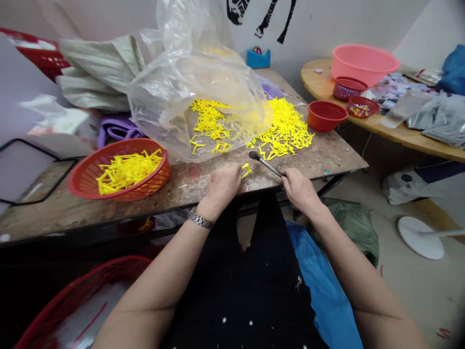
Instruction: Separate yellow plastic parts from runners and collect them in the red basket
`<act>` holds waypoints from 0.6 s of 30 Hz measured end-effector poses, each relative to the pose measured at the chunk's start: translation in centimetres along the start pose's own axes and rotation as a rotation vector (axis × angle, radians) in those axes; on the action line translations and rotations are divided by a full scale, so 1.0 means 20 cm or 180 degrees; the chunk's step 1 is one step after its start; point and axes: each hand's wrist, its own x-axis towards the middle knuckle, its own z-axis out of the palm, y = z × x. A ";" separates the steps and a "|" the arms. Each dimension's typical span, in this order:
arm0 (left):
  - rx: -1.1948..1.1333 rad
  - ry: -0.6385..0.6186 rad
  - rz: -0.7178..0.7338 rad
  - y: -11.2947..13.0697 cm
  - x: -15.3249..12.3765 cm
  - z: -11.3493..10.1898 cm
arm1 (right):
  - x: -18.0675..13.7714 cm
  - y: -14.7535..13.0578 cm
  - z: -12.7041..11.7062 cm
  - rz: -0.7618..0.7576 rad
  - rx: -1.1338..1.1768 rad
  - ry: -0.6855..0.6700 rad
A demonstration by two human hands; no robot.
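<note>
My left hand (225, 183), with a watch at its wrist, is closed on a small yellow plastic piece (246, 170) at the table's front edge. My right hand (300, 188) grips the thin handle of a dark-tipped tool (267, 166), which looks like a brush or small hammer. The tool's round head points left, just above the yellow piece and apart from it. Beyond my hands lies a heap of similar yellow pieces (286, 127). More of them show under a clear plastic bag (167, 104). An orange basket (78, 177) to the left holds another pile.
A red bowl (327, 116) stands at the table's right corner. A round wooden table (316, 72) beyond bears a pink basin (365, 65) and small baskets. Below left is a red basket (47, 310). A tape dispenser (258, 58) sits by the wall.
</note>
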 end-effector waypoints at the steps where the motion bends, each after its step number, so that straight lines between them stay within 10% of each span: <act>1: 0.0035 -0.0039 -0.0020 0.00 0.00 0.00 | -0.02 0.01 0.00 0.0006 0.0352 0.0020; 7: 0.0151 -0.0189 0.0009 0.02 0.01 0.03 | -0.12 -0.01 0.00 -0.0177 0.1376 0.0254; 18: 0.0268 -0.0267 0.0076 0.04 0.00 0.02 | -0.17 -0.09 -0.03 -0.0263 0.0720 0.0232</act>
